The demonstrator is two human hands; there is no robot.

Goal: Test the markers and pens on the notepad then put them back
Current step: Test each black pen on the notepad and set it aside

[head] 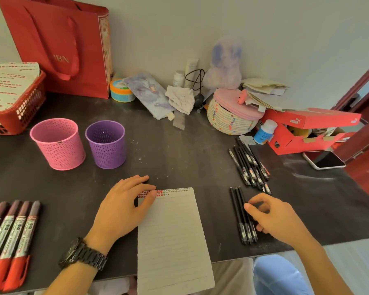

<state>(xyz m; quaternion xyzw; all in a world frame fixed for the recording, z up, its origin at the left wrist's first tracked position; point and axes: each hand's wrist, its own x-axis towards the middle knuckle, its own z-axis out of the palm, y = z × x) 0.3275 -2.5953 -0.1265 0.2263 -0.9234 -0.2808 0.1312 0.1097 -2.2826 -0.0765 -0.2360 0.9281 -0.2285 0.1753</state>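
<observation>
Black pens are lying just under the curled fingers of the right hand, grip impossible to tell; the left hand is pinning the notepad, fingers flat. Best bet: pinching one pen only.

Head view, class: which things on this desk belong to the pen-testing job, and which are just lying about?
Belong: notepad, red markers, three black pens, black pen pile, pink pen holder, purple pen holder.
Lying about: red gift bag, red basket, woven basket, Puma shoebox, phone.
</observation>
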